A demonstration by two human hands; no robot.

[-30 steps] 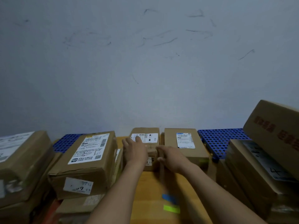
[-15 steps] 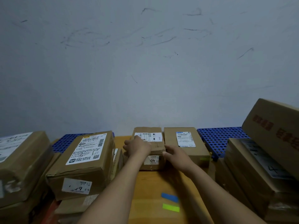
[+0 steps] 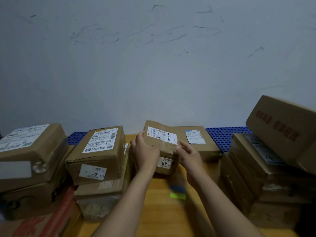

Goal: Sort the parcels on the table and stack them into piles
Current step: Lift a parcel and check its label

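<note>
A small brown cardboard parcel [image 3: 162, 141] with a white label on top and a "40" sticker on its front is tilted up at the middle of the wooden table [image 3: 159, 218]. My left hand [image 3: 145, 153] grips its left side and my right hand [image 3: 188, 155] grips its right front corner. Behind it to the right lies a flat brown parcel [image 3: 198, 142] with a white label. A labelled parcel [image 3: 98, 151] tops a pile on the left.
Piles of cardboard boxes stand at the far left [image 3: 29, 161] and at the right [image 3: 266, 170], topped by a large tilted box [image 3: 283, 127]. Blue perforated mats [image 3: 225, 135] lie along the grey wall. Blue and green tape strips [image 3: 177, 194] mark the table.
Both hands closed on the small parcel and lifted it, tilting its far edge upward and drawing it a little towards me.
</note>
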